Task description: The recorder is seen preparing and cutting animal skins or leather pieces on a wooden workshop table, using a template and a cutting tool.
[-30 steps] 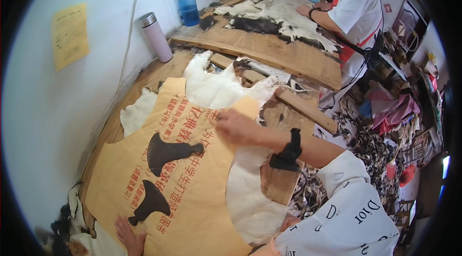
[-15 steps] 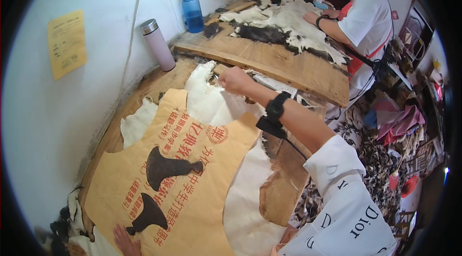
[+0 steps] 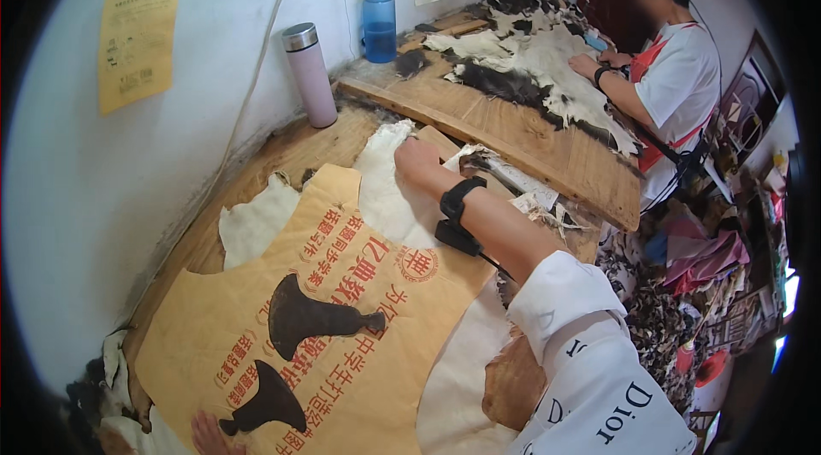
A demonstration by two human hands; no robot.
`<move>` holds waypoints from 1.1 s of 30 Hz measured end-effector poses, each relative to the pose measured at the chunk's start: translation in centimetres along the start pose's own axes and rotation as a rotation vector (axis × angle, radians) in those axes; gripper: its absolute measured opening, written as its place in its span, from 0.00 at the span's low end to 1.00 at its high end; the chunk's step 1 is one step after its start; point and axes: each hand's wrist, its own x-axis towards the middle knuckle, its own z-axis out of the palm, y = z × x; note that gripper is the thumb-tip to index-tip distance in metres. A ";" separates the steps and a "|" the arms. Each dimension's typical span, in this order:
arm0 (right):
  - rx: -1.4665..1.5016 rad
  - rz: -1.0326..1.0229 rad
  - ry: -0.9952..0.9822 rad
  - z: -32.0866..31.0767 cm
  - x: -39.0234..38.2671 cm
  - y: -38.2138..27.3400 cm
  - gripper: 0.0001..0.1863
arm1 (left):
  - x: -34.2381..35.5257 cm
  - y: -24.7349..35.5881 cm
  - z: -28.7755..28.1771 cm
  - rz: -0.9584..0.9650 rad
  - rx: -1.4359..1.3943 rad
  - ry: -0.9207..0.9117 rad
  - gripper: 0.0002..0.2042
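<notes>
A paper pattern [image 3: 214, 310], tan with red print, lies over a white hide [image 3: 393, 190] on the wooden bench. Two dark, fan-shaped pieces with narrow stems rest on it, the larger piece [image 3: 304, 318] beyond the smaller piece [image 3: 269, 399]. At the lower edge my left hand [image 3: 214, 435] lies flat on the paper, fingers apart, beside the smaller piece's stem. Past the pattern's far edge, my right hand [image 3: 417, 162] is closed in a fist over the far part of the hide. What it grips is hidden. A black band with a small box circles my right wrist.
A pink thermos [image 3: 310, 77] and a blue bottle [image 3: 379, 23] with a yellow lid stand along the wall. Behind a raised wooden board edge [image 3: 513, 156], a co-worker [image 3: 676, 70] handles a black-and-white hide [image 3: 539, 66]. Scraps [image 3: 658, 344] are heaped at the right.
The view has shifted, so the bench sits farther right and lower. Against the hide, my right fist has moved a little left and nearer. My left hand stays flat on the paper.
</notes>
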 end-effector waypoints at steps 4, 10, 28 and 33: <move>0.220 0.276 0.031 1.5 2.0 -0.5 0.13 | -0.4 -0.3 0.0 0.058 -0.004 0.047 0.34; 0.078 0.126 0.065 0.3 1.0 -1.4 0.15 | 0.0 -0.7 0.4 -0.011 0.081 0.017 0.33; 0.146 0.130 -0.161 -3.1 0.7 -1.4 0.12 | 0.0 -2.6 2.1 0.228 0.000 0.219 0.35; -0.115 0.198 0.212 -3.3 1.6 -0.1 0.10 | -0.1 -2.1 1.6 0.186 -0.007 0.174 0.36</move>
